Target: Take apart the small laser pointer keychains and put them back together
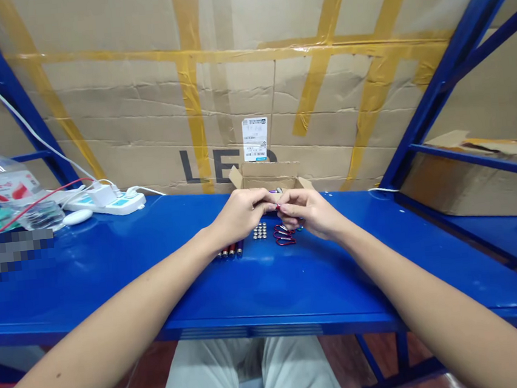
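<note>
My left hand (pixel 242 212) and my right hand (pixel 306 211) meet over the blue shelf (pixel 157 277), fingers pinched together on a small red part (pixel 278 207) between them. Just below lie red carabiner clips (pixel 284 235), a tight cluster of small silver button cells (pixel 259 231), and a row of thin dark red cylinders (pixel 230 251) partly hidden under my left wrist. A small open cardboard box (pixel 266 178) stands right behind my hands.
At the left stand a clear water bottle (pixel 8 187), a white power strip (pixel 110 202) with plugs and red and white wires, and a white oval object (pixel 76 217). Taped cardboard (pixel 248 85) forms the back wall. Blue rack posts (pixel 448 72) rise at the right.
</note>
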### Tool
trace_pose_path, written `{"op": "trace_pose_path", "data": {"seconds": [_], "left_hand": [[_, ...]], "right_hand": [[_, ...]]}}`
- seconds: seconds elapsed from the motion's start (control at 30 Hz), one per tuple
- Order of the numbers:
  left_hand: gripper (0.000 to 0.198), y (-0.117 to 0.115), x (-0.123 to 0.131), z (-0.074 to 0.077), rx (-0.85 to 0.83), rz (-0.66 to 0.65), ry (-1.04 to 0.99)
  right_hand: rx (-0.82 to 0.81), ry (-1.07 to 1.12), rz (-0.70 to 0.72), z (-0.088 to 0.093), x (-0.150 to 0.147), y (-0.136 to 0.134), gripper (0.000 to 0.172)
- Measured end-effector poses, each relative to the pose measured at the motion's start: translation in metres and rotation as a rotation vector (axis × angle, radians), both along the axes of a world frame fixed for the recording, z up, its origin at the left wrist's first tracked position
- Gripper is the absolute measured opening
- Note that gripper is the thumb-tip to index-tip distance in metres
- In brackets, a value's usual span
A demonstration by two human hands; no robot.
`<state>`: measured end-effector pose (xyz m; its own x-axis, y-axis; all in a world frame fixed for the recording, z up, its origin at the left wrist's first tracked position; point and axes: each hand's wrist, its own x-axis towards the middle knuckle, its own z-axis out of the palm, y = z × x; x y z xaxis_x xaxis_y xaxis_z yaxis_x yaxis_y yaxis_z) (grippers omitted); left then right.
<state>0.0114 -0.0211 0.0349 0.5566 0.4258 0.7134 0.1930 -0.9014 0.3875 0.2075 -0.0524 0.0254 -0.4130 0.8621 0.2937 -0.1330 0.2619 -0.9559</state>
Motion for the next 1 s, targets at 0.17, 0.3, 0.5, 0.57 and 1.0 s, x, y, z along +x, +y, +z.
{"op": "trace_pose_path", "data": {"seconds": [0.17, 0.3, 0.5, 0.57, 1.0], "left_hand": [[0.012, 0.0, 0.001, 0.0, 0.217, -0.006, 0.072], [0.014, -0.002, 0.001, 0.0, 0.257, -0.01, 0.103], [0.017, -0.003, 0.001, 0.003, 0.197, -0.017, 0.162], [0.017, -0.004, 0.001, 0.005, 0.183, -0.015, 0.166], [0.01, 0.014, 0.004, 0.038, -0.084, 0.101, 0.049]], "right_hand": [[-0.318, 0.065, 0.186, 0.002, 0.008, 0.003, 0.02], [-0.42, 0.092, 0.248, 0.002, 0.011, 0.005, 0.013], [-0.476, 0.083, 0.261, 0.0, 0.01, 0.006, 0.011], [-0.489, 0.086, 0.251, 0.0, 0.009, 0.005, 0.008], [-0.321, 0.138, 0.15, 0.003, 0.016, 0.011, 0.008]]}}
